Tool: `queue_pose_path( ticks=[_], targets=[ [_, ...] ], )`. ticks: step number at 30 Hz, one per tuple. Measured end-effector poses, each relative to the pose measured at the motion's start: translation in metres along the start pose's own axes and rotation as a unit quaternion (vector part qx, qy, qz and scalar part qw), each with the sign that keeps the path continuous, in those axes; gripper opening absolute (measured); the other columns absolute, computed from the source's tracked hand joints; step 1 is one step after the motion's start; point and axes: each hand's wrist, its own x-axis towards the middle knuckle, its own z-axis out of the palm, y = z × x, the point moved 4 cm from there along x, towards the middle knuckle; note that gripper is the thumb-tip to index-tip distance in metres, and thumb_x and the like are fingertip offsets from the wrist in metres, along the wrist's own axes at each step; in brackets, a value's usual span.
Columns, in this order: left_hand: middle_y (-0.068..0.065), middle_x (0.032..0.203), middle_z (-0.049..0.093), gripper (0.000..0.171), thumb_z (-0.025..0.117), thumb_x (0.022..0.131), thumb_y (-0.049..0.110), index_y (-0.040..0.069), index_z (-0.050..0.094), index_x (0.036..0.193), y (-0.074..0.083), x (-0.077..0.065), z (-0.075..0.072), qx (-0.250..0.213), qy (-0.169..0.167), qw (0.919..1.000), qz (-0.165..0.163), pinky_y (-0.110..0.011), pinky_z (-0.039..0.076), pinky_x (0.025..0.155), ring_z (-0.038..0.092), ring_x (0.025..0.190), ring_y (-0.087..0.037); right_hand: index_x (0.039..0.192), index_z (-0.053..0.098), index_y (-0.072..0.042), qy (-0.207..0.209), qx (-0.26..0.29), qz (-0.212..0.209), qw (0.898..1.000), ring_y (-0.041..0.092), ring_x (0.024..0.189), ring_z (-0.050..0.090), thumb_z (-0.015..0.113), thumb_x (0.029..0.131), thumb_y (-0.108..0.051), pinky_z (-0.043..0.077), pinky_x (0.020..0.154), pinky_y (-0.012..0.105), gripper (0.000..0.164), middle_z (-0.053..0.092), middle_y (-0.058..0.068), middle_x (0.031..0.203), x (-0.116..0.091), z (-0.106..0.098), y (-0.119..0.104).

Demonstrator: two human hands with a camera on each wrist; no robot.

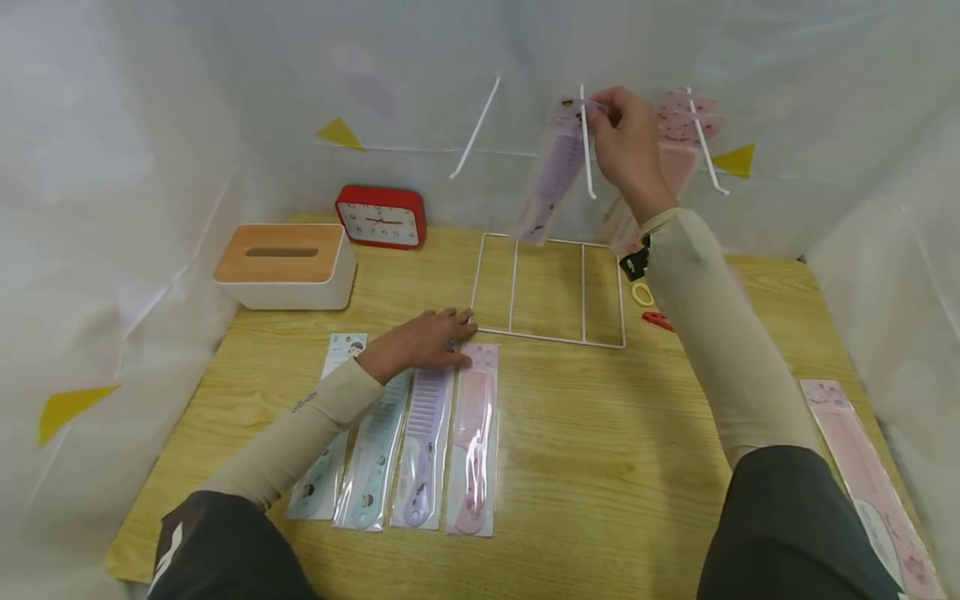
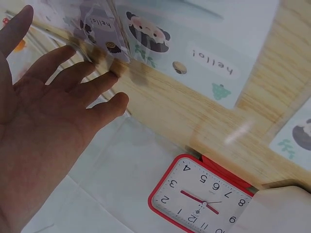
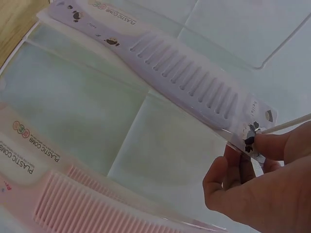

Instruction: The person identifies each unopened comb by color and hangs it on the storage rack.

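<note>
My right hand (image 1: pixel 630 146) is raised at the wall and pinches the top edge of a packaged purple comb (image 1: pixel 558 167) between thumb and fingers. The comb hangs slanted at the middle white hook (image 1: pixel 587 158); in the right wrist view the hook's rod (image 3: pixel 291 124) meets the pack beside my thumb. Low over the table, my left hand (image 1: pixel 427 340) has its fingers spread, near the tops of a purple comb pack (image 1: pixel 427 417) and a pink comb pack (image 1: pixel 474 433). Teal comb packs (image 1: pixel 375 458) lie left of these, partly under my forearm. The left palm (image 2: pixel 48 116) holds nothing.
Pink comb packs (image 1: pixel 678 162) hang from the right hook (image 1: pixel 705 142); another hook (image 1: pixel 476 125) sticks out at left. A white wire grid (image 1: pixel 547 337) lies behind the packs. Around stand a tissue box (image 1: pixel 292 292), a red clock (image 1: pixel 381 217) and a pink pack (image 1: pixel 862 467).
</note>
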Motion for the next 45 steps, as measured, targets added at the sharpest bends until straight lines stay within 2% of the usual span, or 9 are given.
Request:
queue_pose_path(
  ticks=[7,13,19,23,27,34,37,40,45],
  targets=[
    [-0.018,0.161,0.025,0.069,0.065,0.096,0.042,0.006,0.042,0.151,0.001,0.000,0.000,-0.003,-0.001,1.0000,-0.002,-0.057,0.021,0.118,0.024,0.148,-0.041,0.130,0.061,-0.008,-0.018,-0.014,0.019,1.000,0.008,0.085,0.047,0.048,0.106,-0.023,0.040,0.074,0.026,0.032,0.054,-0.005,0.096,0.013,0.001,0.000],
    [-0.017,0.162,0.025,0.069,0.065,0.096,0.042,0.007,0.042,0.152,-0.001,0.000,0.001,-0.004,-0.001,1.0000,-0.001,-0.057,0.021,0.118,0.023,0.148,-0.041,0.155,0.034,-0.015,-0.063,-0.072,0.010,0.995,0.010,0.133,0.043,0.045,0.106,-0.028,0.037,0.107,0.022,0.053,0.044,0.004,0.150,-0.002,-0.006,0.004],
    [-0.017,0.162,0.025,0.069,0.065,0.096,0.042,0.007,0.042,0.152,-0.001,0.002,0.002,-0.005,-0.009,0.9999,0.005,-0.055,0.021,0.119,0.023,0.148,-0.040,0.160,0.015,-0.006,-0.112,-0.114,-0.032,0.987,0.034,0.144,0.035,0.045,0.104,-0.021,0.032,0.116,0.044,0.065,0.025,0.013,0.163,-0.054,-0.020,0.015],
    [-0.017,0.162,0.025,0.069,0.065,0.096,0.043,0.007,0.042,0.152,-0.001,0.004,0.002,-0.004,-0.011,0.9999,0.005,-0.055,0.021,0.119,0.023,0.148,-0.040,0.155,0.025,0.002,-0.151,-0.128,-0.065,0.978,0.048,0.135,0.043,0.050,0.103,-0.014,0.036,0.110,0.057,0.061,0.032,0.023,0.158,-0.099,-0.026,0.025],
    [-0.017,0.161,0.025,0.069,0.064,0.096,0.042,0.007,0.042,0.152,-0.001,0.005,0.001,-0.001,-0.008,1.0000,0.004,-0.057,0.022,0.118,0.023,0.148,-0.040,0.145,0.044,0.005,-0.227,-0.167,-0.098,0.955,0.047,0.121,0.056,0.055,0.102,-0.011,0.046,0.099,0.057,0.048,0.049,0.027,0.144,-0.147,-0.037,0.044],
    [-0.019,0.160,0.027,0.068,0.065,0.096,0.041,0.005,0.044,0.150,-0.001,0.000,0.004,0.008,-0.005,0.9999,0.012,-0.057,0.024,0.117,0.026,0.147,-0.042,0.123,0.067,0.001,-0.382,-0.165,-0.122,0.901,0.021,0.096,0.070,0.067,0.094,-0.002,0.057,0.079,0.035,0.029,0.072,0.010,0.113,-0.208,-0.077,0.119],
    [-0.019,0.161,0.027,0.068,0.064,0.097,0.041,0.005,0.043,0.151,-0.001,0.000,0.003,0.005,-0.004,0.9999,0.011,-0.057,0.024,0.117,0.026,0.147,-0.042,0.115,0.072,-0.002,-0.398,-0.164,-0.086,0.898,0.009,0.090,0.070,0.068,0.093,-0.005,0.057,0.073,0.027,0.022,0.074,0.006,0.107,-0.215,-0.106,0.165],
    [-0.018,0.161,0.025,0.069,0.064,0.097,0.041,0.006,0.042,0.152,-0.001,0.000,0.001,-0.001,-0.008,0.9999,0.007,-0.057,0.022,0.118,0.024,0.147,-0.041,0.106,0.076,-0.005,-0.359,-0.195,-0.066,0.910,0.001,0.084,0.067,0.071,0.091,-0.006,0.055,0.066,0.026,0.016,0.074,0.008,0.103,-0.217,-0.144,0.215],
    [-0.017,0.162,0.025,0.069,0.064,0.097,0.042,0.007,0.042,0.152,-0.001,0.001,0.000,-0.003,-0.011,0.9999,0.004,-0.056,0.022,0.118,0.023,0.148,-0.041,0.122,0.062,0.011,-0.329,-0.275,0.017,0.903,0.042,0.097,0.066,0.075,0.090,-0.021,0.056,0.069,0.048,0.047,0.061,0.039,0.116,-0.222,-0.199,0.284]
  ],
)
